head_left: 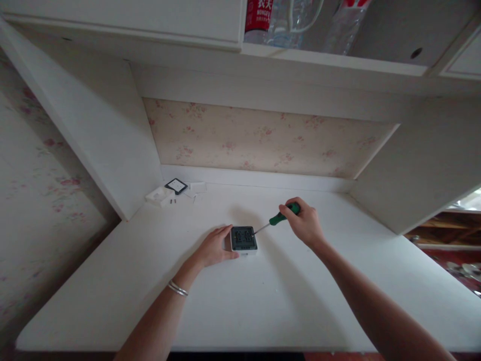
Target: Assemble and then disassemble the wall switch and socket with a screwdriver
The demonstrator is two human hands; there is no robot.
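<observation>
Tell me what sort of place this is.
Probably a room in a home: there's floral wallpaper, a white worktop set between side panels, and an overhead cabinet with plastic bottles.

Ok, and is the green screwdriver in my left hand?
No, the green screwdriver is in your right hand, while your left hand holds the small square box by its left side.

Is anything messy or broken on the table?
Nothing looks spilled or broken. The box sits flat by the left hand, and the right hand holds the screwdriver. Only the plate looks a bit messy, lying askew among loose bits at the back left.
</observation>
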